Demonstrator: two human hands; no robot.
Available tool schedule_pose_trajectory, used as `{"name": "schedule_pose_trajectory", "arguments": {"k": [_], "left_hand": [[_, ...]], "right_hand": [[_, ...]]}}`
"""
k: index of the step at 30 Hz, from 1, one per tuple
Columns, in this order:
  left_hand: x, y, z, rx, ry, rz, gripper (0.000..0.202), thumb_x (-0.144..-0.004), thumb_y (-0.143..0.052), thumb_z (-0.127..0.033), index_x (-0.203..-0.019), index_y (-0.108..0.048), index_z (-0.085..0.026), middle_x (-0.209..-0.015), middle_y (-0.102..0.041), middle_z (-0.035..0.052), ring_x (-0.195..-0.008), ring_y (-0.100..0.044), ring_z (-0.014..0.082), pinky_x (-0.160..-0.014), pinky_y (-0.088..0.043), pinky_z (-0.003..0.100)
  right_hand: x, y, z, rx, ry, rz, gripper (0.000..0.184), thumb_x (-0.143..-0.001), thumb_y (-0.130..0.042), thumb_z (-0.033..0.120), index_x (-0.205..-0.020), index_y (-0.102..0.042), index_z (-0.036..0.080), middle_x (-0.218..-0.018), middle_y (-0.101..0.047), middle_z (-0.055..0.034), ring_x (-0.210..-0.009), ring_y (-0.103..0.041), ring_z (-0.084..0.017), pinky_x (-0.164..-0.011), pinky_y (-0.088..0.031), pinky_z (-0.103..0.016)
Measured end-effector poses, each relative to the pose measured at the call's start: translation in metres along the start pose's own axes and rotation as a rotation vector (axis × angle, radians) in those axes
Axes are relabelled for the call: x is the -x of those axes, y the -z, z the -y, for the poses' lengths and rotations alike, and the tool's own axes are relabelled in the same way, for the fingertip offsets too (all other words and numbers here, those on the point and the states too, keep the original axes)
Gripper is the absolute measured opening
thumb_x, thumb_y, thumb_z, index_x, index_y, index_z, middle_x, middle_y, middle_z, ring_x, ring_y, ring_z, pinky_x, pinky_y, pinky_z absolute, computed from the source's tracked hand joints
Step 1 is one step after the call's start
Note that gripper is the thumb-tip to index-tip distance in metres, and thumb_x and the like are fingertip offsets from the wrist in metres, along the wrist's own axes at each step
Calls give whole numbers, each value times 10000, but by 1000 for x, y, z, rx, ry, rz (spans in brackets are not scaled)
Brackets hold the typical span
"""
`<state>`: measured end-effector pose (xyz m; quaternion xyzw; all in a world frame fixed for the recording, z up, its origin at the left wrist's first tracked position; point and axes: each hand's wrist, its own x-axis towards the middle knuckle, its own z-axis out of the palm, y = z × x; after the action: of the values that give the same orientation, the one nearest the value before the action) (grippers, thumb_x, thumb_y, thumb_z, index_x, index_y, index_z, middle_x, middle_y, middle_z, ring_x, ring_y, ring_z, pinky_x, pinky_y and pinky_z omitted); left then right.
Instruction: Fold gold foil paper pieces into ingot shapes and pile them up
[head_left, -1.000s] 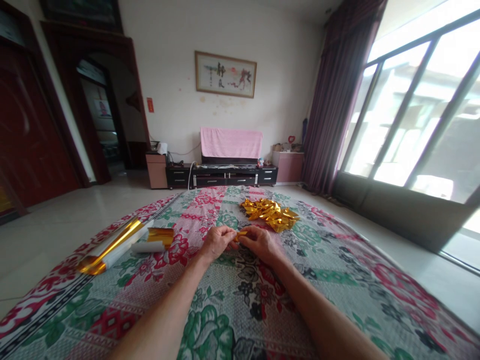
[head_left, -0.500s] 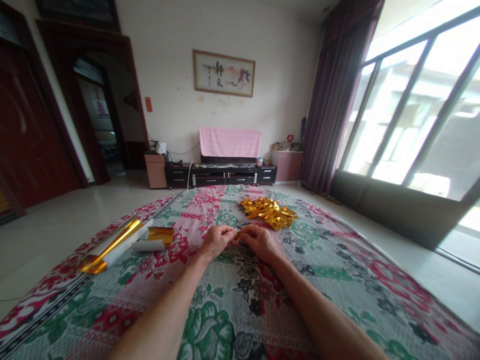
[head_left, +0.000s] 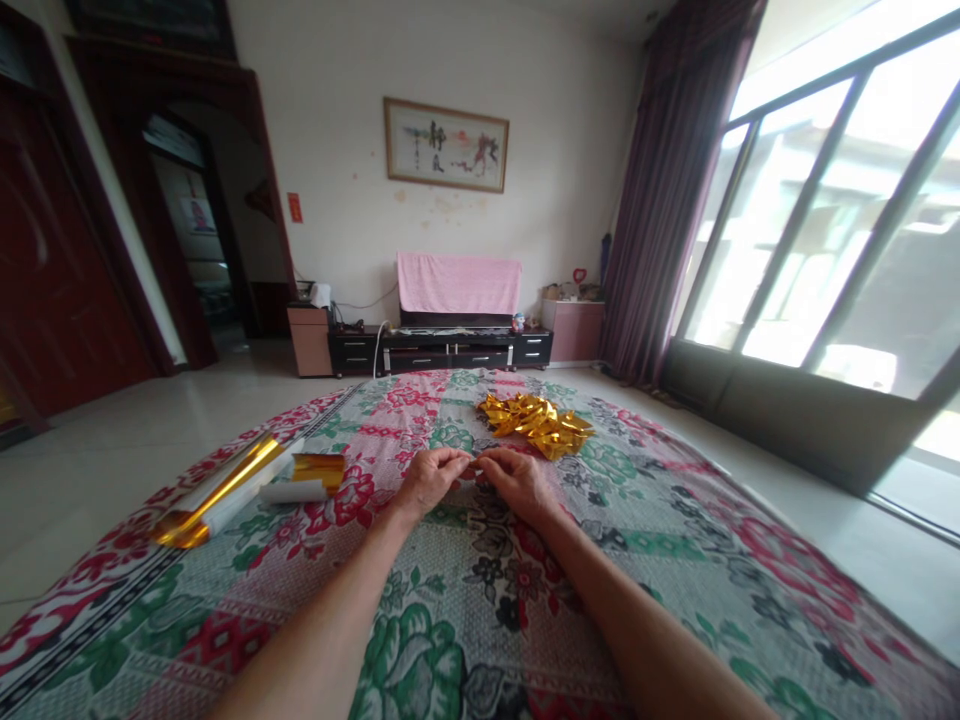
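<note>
Across the foreground spreads the flowered cloth [head_left: 420, 650]; there's the long gold roll [head_left: 232, 485] on its left, the gold foil pile [head_left: 536, 425] just beyond the hands. Left hand [head_left: 431, 482] and right hand [head_left: 517, 480] meet, each grip pinched on a foil scrap [head_left: 475, 462], mostly hidden. Left of them, a short curled sheet [head_left: 319, 472].

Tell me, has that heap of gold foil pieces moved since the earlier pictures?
No. The heap of gold foil pieces lies on the same patch of floral cloth, beside the same green flower; only the view has shifted slightly.
</note>
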<state>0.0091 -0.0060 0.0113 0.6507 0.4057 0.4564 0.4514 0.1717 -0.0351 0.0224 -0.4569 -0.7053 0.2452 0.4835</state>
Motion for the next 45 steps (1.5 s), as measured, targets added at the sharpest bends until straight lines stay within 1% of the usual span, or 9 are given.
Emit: {"name": "schedule_pose_trajectory", "arguments": {"k": [4,9,17,22,27,31,38,42,45], "left_hand": [[-1,0,0,-29,-5,-10,304,-706,-577,-361,-899,-660,-140,-799,-705,64,-738,-652,183,-581,-485,238],[-1,0,1,-129,-64,-36,295,-697,-582,-332,-898,-660,-131,-761,-697,50,-634,-620,146,-561,-467,222],[-2,-2,0,-217,-129,-26,258,-674,-591,-269,-889,-671,-149,-825,-701,43,-739,-639,159,-646,-487,223],[-1,-3,-2,-205,-34,-64,286,-644,-611,-276,-898,-675,-159,-794,-701,22,-699,-630,152,-600,-475,217],[1,-2,-10,4,141,-6,308,-652,-598,-250,-934,-666,-149,-771,-703,34,-683,-635,142,-576,-459,213],[1,-2,-15,104,256,10,330,-671,-571,-230,-982,-648,-152,-786,-709,50,-710,-654,160,-550,-450,214],[0,-4,-16,186,281,-93,333,-687,-498,-147,-983,-650,-134,-817,-712,56,-690,-657,152,-522,-445,205],[-1,-5,-13,178,273,-94,354,-695,-493,-143,-1016,-642,-133,-849,-710,62,-707,-660,161,-510,-445,208],[-1,-5,-11,167,269,-93,371,-696,-500,-144,-1042,-631,-126,-873,-707,69,-718,-660,166,-520,-454,215]], "right_hand": [[0,1,0,1,15,17,258,-799,-478,305,-854,-691,171,-712,-681,-20,-633,-602,-132,-563,-451,-206],[-2,0,-6,5,9,32,248,-770,-493,263,-874,-701,176,-748,-689,-14,-662,-597,-132,-581,-449,-207],[-5,-7,-12,113,-4,-44,238,-752,-481,240,-793,-708,185,-697,-682,-9,-644,-594,-139,-578,-445,-214],[-3,-11,-9,236,76,-122,214,-765,-481,227,-763,-691,188,-717,-679,-26,-649,-597,-147,-595,-442,-222],[0,-12,-4,279,210,-155,208,-797,-464,198,-790,-672,185,-770,-670,-40,-708,-599,-147,-665,-438,-229],[0,-12,-3,291,245,-155,211,-812,-455,189,-803,-666,180,-780,-662,-47,-733,-594,-147,-683,-435,-227],[1,-11,-1,327,151,-93,233,-841,-445,247,-938,-650,195,-823,-682,-41,-722,-625,-157,-649,-434,-217],[4,-11,5,354,170,-11,288,-866,-398,244,-1067,-604,222,-854,-683,-27,-745,-633,-154,-656,-422,-208],[4,-12,5,374,129,-35,294,-865,-387,241,-1040,-621,208,-818,-686,-29,-718,-634,-156,-630,-415,-205]]}}
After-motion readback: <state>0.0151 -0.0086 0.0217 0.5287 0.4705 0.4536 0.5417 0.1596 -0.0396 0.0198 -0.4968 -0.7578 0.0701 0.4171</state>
